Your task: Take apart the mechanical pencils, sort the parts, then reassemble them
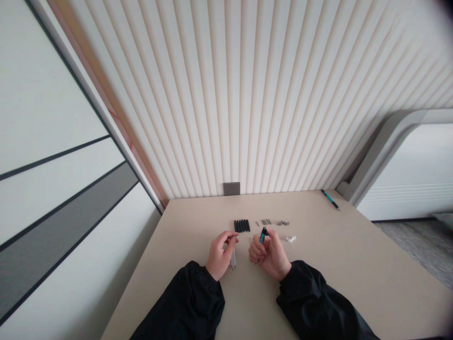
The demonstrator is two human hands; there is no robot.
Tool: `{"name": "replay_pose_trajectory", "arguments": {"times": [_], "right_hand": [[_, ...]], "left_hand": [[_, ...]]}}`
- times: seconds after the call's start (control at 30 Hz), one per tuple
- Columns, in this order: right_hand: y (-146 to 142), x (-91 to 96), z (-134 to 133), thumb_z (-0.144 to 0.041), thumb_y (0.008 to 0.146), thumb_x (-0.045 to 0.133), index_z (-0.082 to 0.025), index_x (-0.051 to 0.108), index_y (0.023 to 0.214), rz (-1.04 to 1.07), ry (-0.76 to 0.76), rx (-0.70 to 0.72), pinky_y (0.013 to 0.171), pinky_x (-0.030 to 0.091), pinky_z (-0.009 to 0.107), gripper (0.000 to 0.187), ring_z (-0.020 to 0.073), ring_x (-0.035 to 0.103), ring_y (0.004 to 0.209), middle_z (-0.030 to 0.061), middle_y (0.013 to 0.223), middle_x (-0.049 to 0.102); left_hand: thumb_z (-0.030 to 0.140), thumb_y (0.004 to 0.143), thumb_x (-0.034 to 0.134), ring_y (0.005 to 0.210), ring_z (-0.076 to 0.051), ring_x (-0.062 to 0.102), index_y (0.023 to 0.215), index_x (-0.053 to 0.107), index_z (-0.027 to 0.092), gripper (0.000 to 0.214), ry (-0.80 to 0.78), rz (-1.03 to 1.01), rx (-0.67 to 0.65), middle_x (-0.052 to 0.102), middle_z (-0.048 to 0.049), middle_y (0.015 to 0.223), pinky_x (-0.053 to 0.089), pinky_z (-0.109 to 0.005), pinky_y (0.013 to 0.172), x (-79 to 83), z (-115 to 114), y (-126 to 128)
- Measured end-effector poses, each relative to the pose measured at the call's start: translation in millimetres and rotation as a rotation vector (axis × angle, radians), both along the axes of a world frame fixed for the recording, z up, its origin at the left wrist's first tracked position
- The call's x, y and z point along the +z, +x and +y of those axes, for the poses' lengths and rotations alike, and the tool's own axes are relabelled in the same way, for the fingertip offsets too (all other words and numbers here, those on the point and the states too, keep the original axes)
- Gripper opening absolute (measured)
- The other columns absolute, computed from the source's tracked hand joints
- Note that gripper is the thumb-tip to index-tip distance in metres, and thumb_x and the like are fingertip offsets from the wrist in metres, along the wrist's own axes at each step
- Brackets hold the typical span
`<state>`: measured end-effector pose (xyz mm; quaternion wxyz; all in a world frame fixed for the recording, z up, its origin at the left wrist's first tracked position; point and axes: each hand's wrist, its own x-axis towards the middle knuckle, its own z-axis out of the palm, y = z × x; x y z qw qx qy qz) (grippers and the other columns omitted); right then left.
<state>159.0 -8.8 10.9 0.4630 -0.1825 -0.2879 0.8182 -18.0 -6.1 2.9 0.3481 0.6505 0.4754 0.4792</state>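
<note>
My right hand (269, 255) is closed round a teal and black pen barrel (263, 234), held upright above the beige table (318, 274). My left hand (221, 254) sits just left of it, thumb and forefinger pinched; whatever small piece they hold is too small to make out. Several grey refill tubes (233, 259) lie on the table by the left hand. Beyond both hands lies a row of black grip pieces (242, 225), then small dark metal parts (266, 222), further small metal parts (283, 223) and small white pieces (290, 239).
A finished teal and black pen (330, 199) lies at the far right of the table near the wall. A grey wall socket (231, 189) sits at the table's back edge. A ribbed wall stands behind, and a white and grey unit (406, 170) to the right.
</note>
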Motion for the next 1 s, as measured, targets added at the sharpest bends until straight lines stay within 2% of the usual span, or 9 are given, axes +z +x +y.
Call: {"name": "replay_pose_trajectory", "arguments": {"times": [0.13, 0.33, 0.73, 1.0], "right_hand": [[0.2, -0.2, 0.4, -0.074, 0.084, 0.036, -0.022, 0.033, 0.049, -0.018, -0.007, -0.008, 0.049, 0.022, 0.027, 0.062, 0.0098, 0.021, 0.044, -0.0074, 0.045, 0.021], [0.1, 1.4, -2.0, -0.065, 0.086, 0.039, -0.022, 0.036, 0.049, 0.002, 0.025, 0.025, 0.051, 0.023, 0.028, 0.057, 0.0102, 0.023, 0.045, -0.0068, 0.045, 0.023], [-2.6, 0.3, -5.1, -0.069, 0.086, 0.038, -0.021, 0.036, 0.05, -0.042, 0.052, 0.041, 0.052, 0.022, 0.028, 0.06, 0.01, 0.024, 0.045, -0.0066, 0.046, 0.025], [-2.6, 0.0, -6.4, -0.064, 0.088, 0.039, -0.021, 0.04, 0.051, -0.016, 0.083, 0.034, 0.052, 0.022, 0.028, 0.057, 0.0107, 0.024, 0.046, -0.0061, 0.046, 0.025]], "left_hand": [[0.038, 0.09, 0.054, 0.077, -0.019, 0.065, 0.095, 0.068, 0.02, 0.024, 0.007, -0.02, 0.004, 0.069, -0.0055, 0.082, 0.051, -0.031, 0.073, 0.4, -0.2, 0.3], [0.037, 0.091, 0.054, 0.077, -0.019, 0.064, 0.095, 0.068, 0.019, 0.024, 0.003, 0.011, -0.008, 0.07, -0.006, 0.082, 0.051, -0.03, 0.072, 1.8, -0.2, 0.3], [0.04, 0.09, 0.054, 0.075, -0.018, 0.064, 0.096, 0.068, 0.02, 0.025, 0.024, 0.0, -0.012, 0.069, -0.0048, 0.081, 0.051, -0.03, 0.072, 1.6, -0.9, 1.6], [0.038, 0.09, 0.055, 0.078, -0.018, 0.065, 0.096, 0.068, 0.02, 0.023, 0.011, 0.001, -0.021, 0.069, -0.0048, 0.082, 0.05, -0.03, 0.073, 1.5, -0.2, 1.3]]}}
